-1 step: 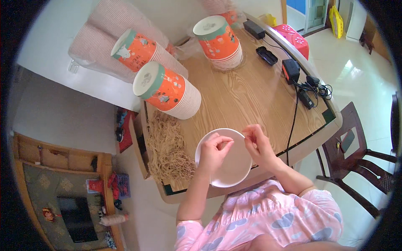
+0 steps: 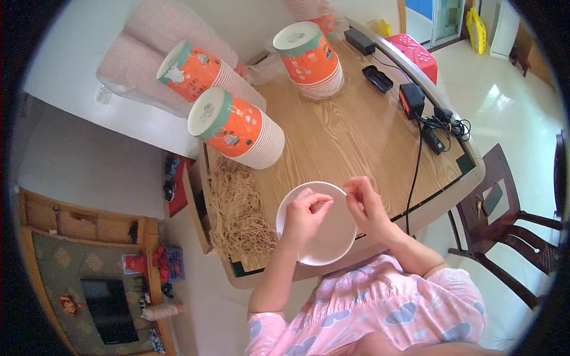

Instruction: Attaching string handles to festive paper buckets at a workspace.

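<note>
A round white tub point(image 2: 328, 246), its pale inside showing, sits at the near edge of the wooden table. Over its left side my left hand point(image 2: 304, 215) is closed in a pinch, thumb against forefinger. My right hand point(image 2: 369, 204) pinches likewise above the right rim, a short gap from the left. Whatever is between the fingertips is too small to make out. Left of the tub lies a tangled heap of thin tan strands point(image 2: 237, 219). Behind the heap leans a stack of orange, green and white paper tubs point(image 2: 243, 133).
More stacked paper tubs point(image 2: 309, 59) stand at the far side, and another stack point(image 2: 196, 71) at the back left beside bagged ones point(image 2: 133, 71). Black adapters and cables point(image 2: 436, 121) lie along the right edge. A dark wooden chair point(image 2: 496, 202) stands to the right.
</note>
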Demonstrator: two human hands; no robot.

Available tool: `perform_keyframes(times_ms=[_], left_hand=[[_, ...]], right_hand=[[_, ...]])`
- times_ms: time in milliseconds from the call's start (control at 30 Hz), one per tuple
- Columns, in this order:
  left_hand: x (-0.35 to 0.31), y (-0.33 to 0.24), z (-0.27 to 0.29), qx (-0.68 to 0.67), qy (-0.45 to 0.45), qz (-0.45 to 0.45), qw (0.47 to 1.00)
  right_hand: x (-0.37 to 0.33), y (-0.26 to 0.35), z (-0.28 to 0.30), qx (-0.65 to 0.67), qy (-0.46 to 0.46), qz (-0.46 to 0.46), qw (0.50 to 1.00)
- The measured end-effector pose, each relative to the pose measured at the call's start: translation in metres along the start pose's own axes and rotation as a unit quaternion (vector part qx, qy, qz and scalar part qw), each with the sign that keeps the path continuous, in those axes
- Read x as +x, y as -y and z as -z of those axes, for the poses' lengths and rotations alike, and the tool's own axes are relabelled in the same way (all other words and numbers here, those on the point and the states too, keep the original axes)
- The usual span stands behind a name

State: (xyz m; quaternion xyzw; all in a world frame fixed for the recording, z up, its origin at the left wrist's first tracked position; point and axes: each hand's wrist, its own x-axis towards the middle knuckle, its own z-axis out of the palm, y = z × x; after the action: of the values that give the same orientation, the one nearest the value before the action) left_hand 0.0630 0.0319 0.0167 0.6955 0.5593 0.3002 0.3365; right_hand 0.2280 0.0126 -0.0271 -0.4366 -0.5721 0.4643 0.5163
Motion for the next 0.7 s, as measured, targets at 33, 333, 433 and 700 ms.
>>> perform_keyframes(times_ms=[33, 333, 433, 700], left_hand=[[-0.001, -0.008, 0.000, 0.029, 0.018, -0.015, 0.999], [-0.002, -0.007, 0.016, -0.022, 0.099, 0.022, 0.995], [-0.008, 0.007, 0.017, -0.164, 0.107, 0.046, 0.980], [-0.003, 0.010, 0.016, -0.227, 0.128, 0.059, 0.964]], right_hand=[[-0.001, 0.000, 0.000, 0.009, 0.003, 0.001, 1.000], [-0.008, 0.007, -0.005, -0.012, -0.019, 0.028, 0.999], [-0.003, 0.015, 0.001, -0.098, -0.027, 0.126, 0.987], [0.005, 0.008, 0.001, -0.116, 0.003, 0.183, 0.976]])
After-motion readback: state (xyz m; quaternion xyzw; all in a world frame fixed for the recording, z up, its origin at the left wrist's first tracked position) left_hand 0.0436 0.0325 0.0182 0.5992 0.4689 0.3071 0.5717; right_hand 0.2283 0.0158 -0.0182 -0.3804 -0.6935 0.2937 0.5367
